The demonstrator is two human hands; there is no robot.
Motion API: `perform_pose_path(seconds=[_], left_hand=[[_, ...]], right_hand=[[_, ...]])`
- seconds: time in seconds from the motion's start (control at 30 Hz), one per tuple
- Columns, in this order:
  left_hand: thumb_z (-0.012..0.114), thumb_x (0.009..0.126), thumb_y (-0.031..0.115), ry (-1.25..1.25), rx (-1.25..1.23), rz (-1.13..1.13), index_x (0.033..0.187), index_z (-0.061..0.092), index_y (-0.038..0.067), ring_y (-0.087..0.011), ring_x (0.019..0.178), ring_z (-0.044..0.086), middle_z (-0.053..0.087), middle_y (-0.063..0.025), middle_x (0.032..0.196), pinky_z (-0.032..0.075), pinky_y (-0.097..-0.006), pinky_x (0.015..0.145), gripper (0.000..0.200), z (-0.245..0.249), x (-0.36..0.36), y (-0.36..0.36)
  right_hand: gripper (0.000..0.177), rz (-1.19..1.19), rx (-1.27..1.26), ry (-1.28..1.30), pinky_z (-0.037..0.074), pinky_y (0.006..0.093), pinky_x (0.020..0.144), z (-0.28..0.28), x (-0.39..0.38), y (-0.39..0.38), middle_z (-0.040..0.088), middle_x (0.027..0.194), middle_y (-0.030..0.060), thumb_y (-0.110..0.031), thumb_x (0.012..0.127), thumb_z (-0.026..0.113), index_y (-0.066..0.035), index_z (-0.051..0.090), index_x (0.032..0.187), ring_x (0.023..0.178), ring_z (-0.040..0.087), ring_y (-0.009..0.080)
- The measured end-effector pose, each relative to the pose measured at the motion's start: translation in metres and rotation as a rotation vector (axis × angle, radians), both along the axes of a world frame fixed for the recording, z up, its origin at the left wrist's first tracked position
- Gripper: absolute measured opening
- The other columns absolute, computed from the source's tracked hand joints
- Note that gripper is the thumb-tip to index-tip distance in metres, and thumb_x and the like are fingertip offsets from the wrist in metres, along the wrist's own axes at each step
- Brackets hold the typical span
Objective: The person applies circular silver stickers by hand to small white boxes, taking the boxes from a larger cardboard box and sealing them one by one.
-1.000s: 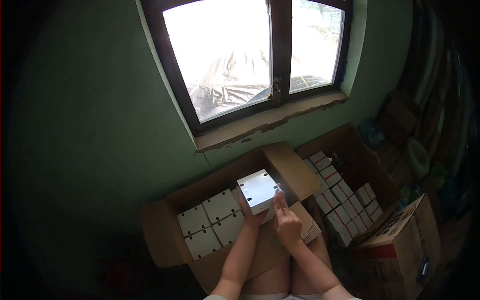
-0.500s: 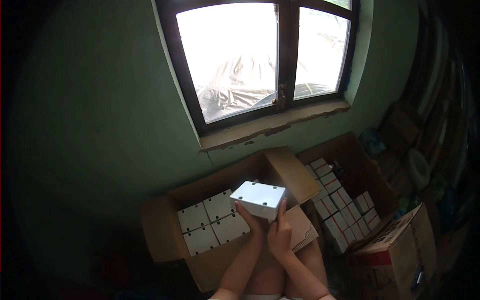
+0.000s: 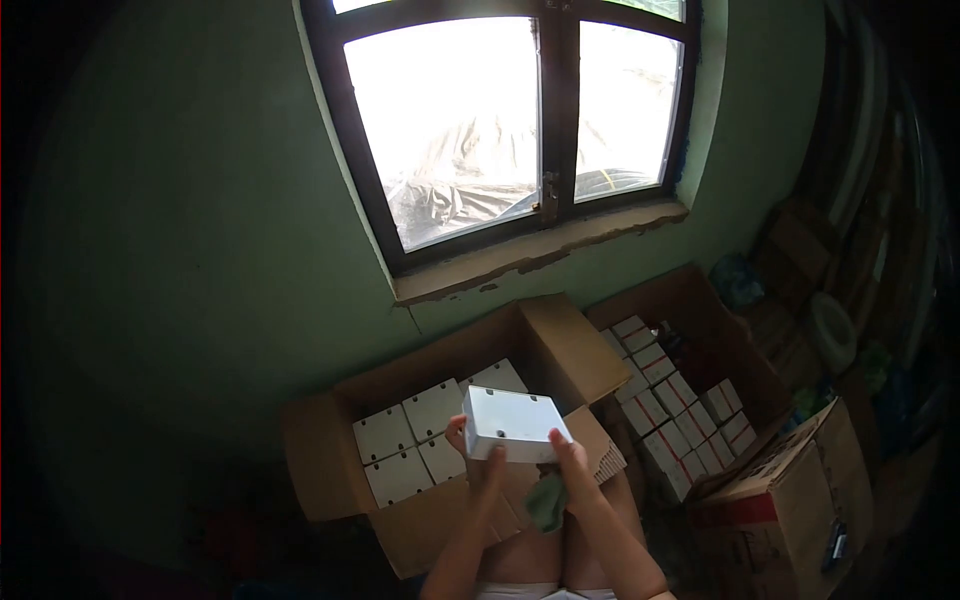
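Observation:
A white rectangular box (image 3: 518, 413) with dark spots near its corners is held up above my lap. My left hand (image 3: 478, 462) grips its left end, with the thumb at the near side. At the right end my right hand (image 3: 572, 462) has its thumb on the box's near right corner. A green cloth (image 3: 547, 503) hangs below, beside my right hand; which fingers hold it cannot be made out. Behind and left of my hands, an open cardboard carton (image 3: 340, 492) contains several similar white boxes (image 3: 383, 433). Corrugated cardboard (image 3: 590, 440) lies right of the held box.
A second open carton (image 3: 690, 310) on the right holds several small white boxes with red stripes (image 3: 676, 394). Nearer is a carton with a red band (image 3: 780, 505). A window (image 3: 450, 130) with a rough sill is set in the green wall ahead. Assorted items line the far right.
The held white box has moved slightly down and turned. Both hands have shifted their grip on it. The green cloth now shows below it. The whole view has shifted a little.

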State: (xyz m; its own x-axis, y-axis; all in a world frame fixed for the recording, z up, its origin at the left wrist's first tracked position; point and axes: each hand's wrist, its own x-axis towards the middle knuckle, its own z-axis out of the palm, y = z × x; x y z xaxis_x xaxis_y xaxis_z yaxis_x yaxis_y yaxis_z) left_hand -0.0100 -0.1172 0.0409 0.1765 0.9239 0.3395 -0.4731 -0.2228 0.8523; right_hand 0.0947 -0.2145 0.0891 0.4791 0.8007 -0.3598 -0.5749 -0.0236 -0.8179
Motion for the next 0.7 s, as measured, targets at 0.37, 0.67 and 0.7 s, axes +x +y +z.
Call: perform_pose_path(seconds=[0.37, 0.67, 0.7], left_hand=[[0.085, 0.075, 0.039, 1.062, 0.921, 0.046, 0.135, 0.056, 0.021, -0.0322, 0.109, 0.067, 0.053, -0.0180, 0.139, 0.061, -0.0432, 0.081, 0.069, 0.062, -0.057, 0.003], [0.081, 0.080, 0.030, 1.052, 1.312, 0.093, 0.129, 0.064, 0.015, -0.0218, 0.098, 0.073, 0.063, -0.0121, 0.131, 0.062, -0.0319, 0.078, 0.054, 0.076, -0.048, 0.038], [0.081, 0.079, 0.029, 0.976, 1.391, 0.134, 0.129, 0.064, 0.014, -0.0219, 0.100, 0.072, 0.063, -0.0121, 0.131, 0.062, -0.0315, 0.079, 0.055, 0.080, -0.044, 0.050]], right_hand=[[0.042, -0.030, 0.168, 0.186, 0.057, 0.0285, 0.073, -0.018, 0.021, -0.007, 0.067, 0.100, 0.0076, -0.030, 0.090, 0.072, 0.002, 0.062, 0.115, 0.083, 0.066, 0.0139], [0.046, 0.097, 0.004, -0.019, 0.053, 0.0224, 0.073, -0.014, 0.041, -0.020, 0.068, 0.105, 0.0040, -0.029, 0.093, 0.071, -0.001, 0.061, 0.128, 0.088, 0.064, 0.0085], [0.046, 0.103, -0.010, -0.017, 0.053, 0.0224, 0.073, -0.005, 0.044, -0.021, 0.068, 0.105, 0.0040, -0.029, 0.093, 0.071, -0.001, 0.061, 0.128, 0.088, 0.064, 0.0085]])
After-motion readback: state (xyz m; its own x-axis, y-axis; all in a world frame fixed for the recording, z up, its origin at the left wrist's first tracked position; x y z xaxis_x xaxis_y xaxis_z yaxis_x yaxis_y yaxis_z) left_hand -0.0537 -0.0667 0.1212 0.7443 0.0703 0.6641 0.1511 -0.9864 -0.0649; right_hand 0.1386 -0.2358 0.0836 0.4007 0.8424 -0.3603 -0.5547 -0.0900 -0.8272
